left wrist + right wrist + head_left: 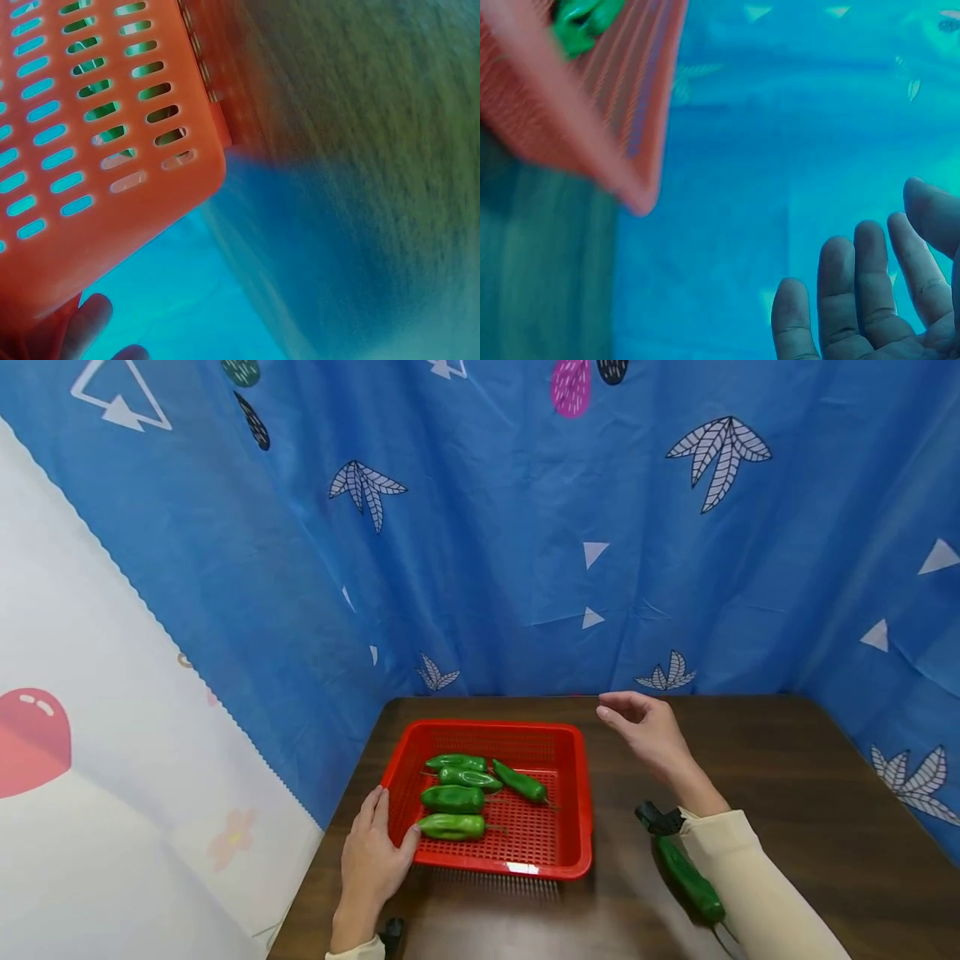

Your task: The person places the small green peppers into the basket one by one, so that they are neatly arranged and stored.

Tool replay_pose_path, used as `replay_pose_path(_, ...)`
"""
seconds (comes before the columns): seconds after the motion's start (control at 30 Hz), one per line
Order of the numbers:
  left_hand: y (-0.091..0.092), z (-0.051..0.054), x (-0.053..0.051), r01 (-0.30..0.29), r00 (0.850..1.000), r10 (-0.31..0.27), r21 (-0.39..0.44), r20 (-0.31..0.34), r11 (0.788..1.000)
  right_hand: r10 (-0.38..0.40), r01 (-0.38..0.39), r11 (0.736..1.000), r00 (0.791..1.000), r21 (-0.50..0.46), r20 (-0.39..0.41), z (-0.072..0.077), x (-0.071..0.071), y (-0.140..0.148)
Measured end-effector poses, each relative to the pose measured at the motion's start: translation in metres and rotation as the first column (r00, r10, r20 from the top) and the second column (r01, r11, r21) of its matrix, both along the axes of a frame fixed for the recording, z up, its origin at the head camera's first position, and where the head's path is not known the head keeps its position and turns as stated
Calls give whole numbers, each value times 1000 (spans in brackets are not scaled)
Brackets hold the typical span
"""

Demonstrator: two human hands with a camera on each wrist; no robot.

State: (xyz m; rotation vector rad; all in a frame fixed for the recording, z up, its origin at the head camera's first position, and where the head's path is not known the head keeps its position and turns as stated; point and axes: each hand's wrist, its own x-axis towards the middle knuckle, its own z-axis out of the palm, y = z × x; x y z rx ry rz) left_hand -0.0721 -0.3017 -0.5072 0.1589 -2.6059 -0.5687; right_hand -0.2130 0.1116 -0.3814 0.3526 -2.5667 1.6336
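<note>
A red plastic basket point(573, 810) with slotted walls holds several green peppers point(453, 799). At its left front corner my left hand point(375, 852) grips the rim, with the thumb over the edge. In the left wrist view the slotted basket wall point(202, 154) fills the upper left, and fingertips point(90, 319) show at its lower edge. My right hand point(643, 727) is raised just right of the basket's back corner. Its fingers are loosely bent and hold nothing, and the right wrist view shows the fingers point(837, 285) spread apart from the basket.
One more green pepper point(686, 881) lies on the dark wooden table point(795, 802), partly hidden by my right sleeve. A blue patterned curtain point(510, 543) hangs behind the table and along its right side. White patterned cloth point(150, 693) is at the left.
</note>
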Motion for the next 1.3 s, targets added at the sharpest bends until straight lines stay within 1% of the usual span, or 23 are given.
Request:
replay_pose_path(0.1, 0, -1, 1, 2, 1000, -2, -2, 9, 1000, -40, 39, 999, 999, 34, 21, -15, 5, 16)
replay_pose_path(0.23, 0, -3, 1, 9, 1000, -9, -4, 10, 1000, -83, 78, 994, 995, 79, 59, -35, 17, 37)
replay_pose_path(0.43, -4, -5, 1, 7, 1000, -7, -8, -8, 1000, -94, 77, 988, 988, 136, 125, -61, 39, 57)
replay_pose_path(0.53, -6, -4, 0, 3, 1000, -3, -5, -18, 1000, -96, 73, 984, 986, 161, 139, -75, 49, 63)
replay_pose_path(0.7, -8, -4, 1, -4, 1000, 4, 7, 1, 1000, -115, 88, 978, 984, 188, 138, -96, 67, 70)
replay_pose_path(0.8, -8, -4, 2, -5, 1000, 5, 16, 15, 1000, -132, 101, 978, 978, 184, 163, -104, 79, 73)
replay_pose_path(0.97, -7, -3, 3, -16, 1000, 16, 26, 17, 1000, -136, 95, 982, 957, 164, 255, -116, 96, 79)
replay_pose_path(1.1, -5, -1, 1, -8, 1000, 8, 27, 13, 1000, -131, 85, 984, 941, 158, 311, -126, 108, 88)
replay_pose_path(1.2, -4, 0, 0, 2, 1000, -3, 24, 11, 1000, -136, 83, 984, 921, 158, 364, -131, 115, 93)
replay_pose_path(1.3, -3, 1, 0, 13, 1000, -13, 20, 5, 1000, -153, 94, 982, 906, 164, 395, -134, 121, 92)
